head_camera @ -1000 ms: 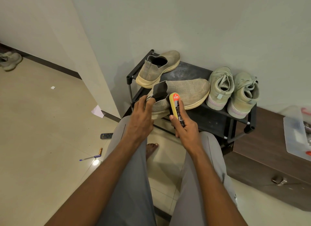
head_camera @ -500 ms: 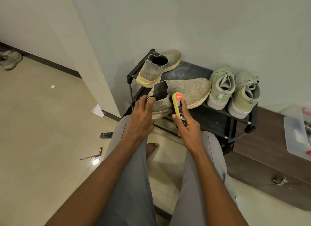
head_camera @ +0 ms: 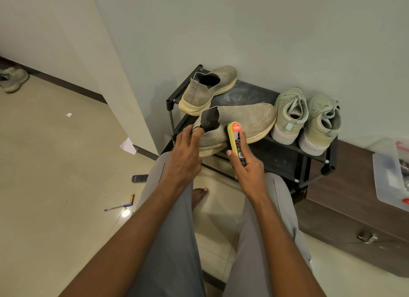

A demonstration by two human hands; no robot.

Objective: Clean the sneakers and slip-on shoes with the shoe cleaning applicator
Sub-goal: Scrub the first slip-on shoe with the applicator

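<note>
A beige knit slip-on shoe (head_camera: 245, 121) lies on its side at the front of the black shoe rack (head_camera: 285, 157). My left hand (head_camera: 184, 157) grips its heel. My right hand (head_camera: 247, 168) holds the shoe cleaning applicator (head_camera: 235, 139), yellow sponge with an orange and black body, pressed against the shoe's side near the sole. The second slip-on (head_camera: 208, 90) stands at the rack's back left. Two pale green lace-up sneakers (head_camera: 290, 115) (head_camera: 321, 126) stand at the rack's right, heels toward me.
A dark wooden cabinet (head_camera: 354, 208) with a clear plastic box (head_camera: 389, 175) stands at right. On the tile floor lie a remote (head_camera: 139, 178), a pen (head_camera: 118, 207), a battery (head_camera: 132, 197) and paper scraps. Another shoe (head_camera: 13, 79) sits far left. My bare foot (head_camera: 199, 196) rests between my knees.
My right hand has slid the applicator a little to the right along the slip-on's side. My left hand keeps its hold on the heel.
</note>
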